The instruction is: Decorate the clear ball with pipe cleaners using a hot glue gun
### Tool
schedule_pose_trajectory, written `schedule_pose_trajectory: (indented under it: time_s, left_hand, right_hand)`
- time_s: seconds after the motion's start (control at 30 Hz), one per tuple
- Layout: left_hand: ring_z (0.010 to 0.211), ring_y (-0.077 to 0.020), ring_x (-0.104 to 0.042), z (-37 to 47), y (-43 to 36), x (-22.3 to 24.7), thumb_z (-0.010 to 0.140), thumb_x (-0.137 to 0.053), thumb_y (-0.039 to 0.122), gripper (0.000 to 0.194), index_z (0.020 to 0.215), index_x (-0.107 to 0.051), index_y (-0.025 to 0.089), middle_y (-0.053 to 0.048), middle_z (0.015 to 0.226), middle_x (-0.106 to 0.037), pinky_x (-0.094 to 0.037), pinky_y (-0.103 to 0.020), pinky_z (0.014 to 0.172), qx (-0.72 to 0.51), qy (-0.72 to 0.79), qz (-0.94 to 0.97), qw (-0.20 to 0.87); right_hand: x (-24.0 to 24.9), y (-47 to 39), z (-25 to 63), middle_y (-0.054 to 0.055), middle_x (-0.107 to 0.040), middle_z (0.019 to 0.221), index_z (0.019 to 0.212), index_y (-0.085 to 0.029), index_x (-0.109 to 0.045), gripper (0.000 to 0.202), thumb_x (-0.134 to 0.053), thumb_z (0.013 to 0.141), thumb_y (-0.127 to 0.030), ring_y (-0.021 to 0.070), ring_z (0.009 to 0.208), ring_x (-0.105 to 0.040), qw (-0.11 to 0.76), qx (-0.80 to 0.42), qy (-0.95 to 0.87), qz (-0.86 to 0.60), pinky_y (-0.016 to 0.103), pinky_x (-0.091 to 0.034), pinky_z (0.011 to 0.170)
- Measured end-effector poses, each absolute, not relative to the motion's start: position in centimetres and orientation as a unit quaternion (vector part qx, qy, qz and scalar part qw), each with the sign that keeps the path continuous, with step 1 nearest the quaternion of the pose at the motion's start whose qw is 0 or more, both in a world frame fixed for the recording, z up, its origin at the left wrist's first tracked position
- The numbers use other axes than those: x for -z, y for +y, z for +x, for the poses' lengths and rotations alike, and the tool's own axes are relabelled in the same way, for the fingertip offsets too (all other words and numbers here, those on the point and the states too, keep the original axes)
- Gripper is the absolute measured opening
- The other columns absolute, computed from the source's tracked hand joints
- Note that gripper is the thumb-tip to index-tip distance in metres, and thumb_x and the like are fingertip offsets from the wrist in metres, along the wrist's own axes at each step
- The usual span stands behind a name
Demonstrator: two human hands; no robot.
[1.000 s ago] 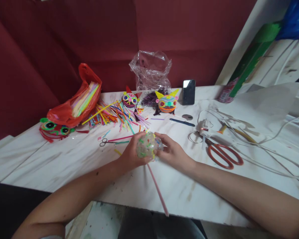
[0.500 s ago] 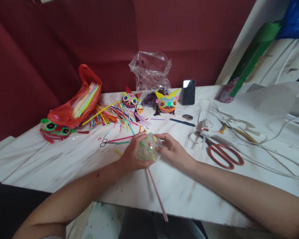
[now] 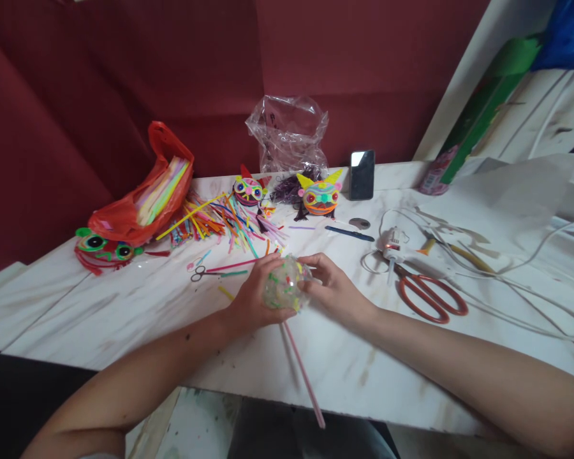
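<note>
A clear, round plastic ball with green, yellow and red bits [image 3: 283, 285] is held up over the table's front half. My left hand [image 3: 257, 290] wraps round its left side, with the thumb along the bottom. On the right side of the ball, the fingers and thumb of my right hand [image 3: 329, 284] press against it; the fingertips are partly hidden. A pink pipe cleaner [image 3: 303, 373] runs from under the ball past the table's front edge. Small scissors [image 3: 199, 273] lie left of my hands, beside a dark pink pipe cleaner [image 3: 234, 262].
A red plastic bag [image 3: 124, 213] of pipe cleaners leans at the left. Colourful lion heads [image 3: 319, 194] stand at the back near a phone [image 3: 362, 175]. To the right are a white glue gun [image 3: 393, 245], orange-handled scissors [image 3: 430, 298], pliers [image 3: 463, 256] and loose white cables [image 3: 521, 306].
</note>
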State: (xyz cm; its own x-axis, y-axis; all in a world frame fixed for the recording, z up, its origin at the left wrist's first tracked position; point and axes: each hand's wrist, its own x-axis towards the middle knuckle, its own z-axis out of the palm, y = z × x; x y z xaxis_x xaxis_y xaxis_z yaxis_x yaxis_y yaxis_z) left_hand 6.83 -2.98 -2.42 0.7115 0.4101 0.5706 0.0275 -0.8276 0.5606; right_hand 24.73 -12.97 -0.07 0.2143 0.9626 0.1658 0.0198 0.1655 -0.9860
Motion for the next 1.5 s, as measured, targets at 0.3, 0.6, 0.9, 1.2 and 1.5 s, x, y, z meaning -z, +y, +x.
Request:
schedule_pose_trajectory:
  time_s: [0.3,0.6,0.9,1.2,1.5]
  left_hand:
    - [0.137,-0.0365,-0.036,6.9,-2.7,2.4,0.063,-0.082,0.036,0.091,0.139,-0.032,0.027,-0.015,0.142,-0.036,-0.035,-0.057,0.112,-0.352,0.110,0.889,0.270]
    - [0.138,-0.0366,-0.035,6.8,-3.0,2.1,0.063,-0.082,0.036,0.091,0.139,-0.033,0.026,-0.015,0.144,-0.035,-0.033,-0.057,0.113,-0.347,0.117,0.889,0.276]
    - [0.132,-0.0369,-0.043,7.3,-2.9,1.8,0.062,-0.081,0.039,0.086,0.136,-0.037,0.029,-0.012,0.141,-0.042,-0.039,-0.057,0.110,-0.343,0.182,0.855,0.344]
    - [0.137,-0.0382,-0.036,6.8,-2.9,1.3,0.065,-0.080,0.045,0.088,0.139,-0.034,0.029,-0.013,0.145,-0.036,-0.033,-0.059,0.114,-0.324,0.168,0.867,0.340]
    - [0.136,-0.0369,-0.038,6.7,-2.6,0.9,0.072,-0.074,0.045,0.086,0.142,-0.027,0.029,-0.013,0.143,-0.039,-0.036,-0.061,0.111,-0.310,0.126,0.910,0.245]
  right_hand:
    - [0.2,-12.9,24.7,0.004,-0.066,0.102,0.104,-0.023,-0.058,0.036,-0.072,0.073,-0.035,0.0177,0.090,-0.062,0.589,-0.401,-0.495,-0.497,0.032,-0.052,0.078]
    - [0.5,-12.9,24.8,0.004,-0.068,0.106,0.105,-0.023,-0.059,0.037,-0.072,0.075,-0.040,0.0185,0.092,-0.063,0.584,-0.383,-0.512,-0.500,0.033,-0.054,0.080]
    - [0.9,-12.5,25.3,0.007,-0.065,0.122,0.125,-0.022,-0.058,0.056,-0.072,0.072,-0.030,0.0248,0.114,-0.060,0.558,-0.385,-0.529,-0.511,0.039,-0.052,0.093]
    - [1.2,-12.6,25.1,0.009,-0.061,0.131,0.138,-0.019,-0.052,0.068,-0.070,0.075,-0.036,0.0288,0.118,-0.058,0.553,-0.389,-0.533,-0.509,0.040,-0.056,0.090]
    - [1.9,-12.9,25.0,0.010,-0.056,0.137,0.139,-0.021,-0.050,0.066,-0.069,0.078,-0.036,0.0255,0.117,-0.058,0.558,-0.357,-0.550,-0.509,0.033,-0.058,0.084]
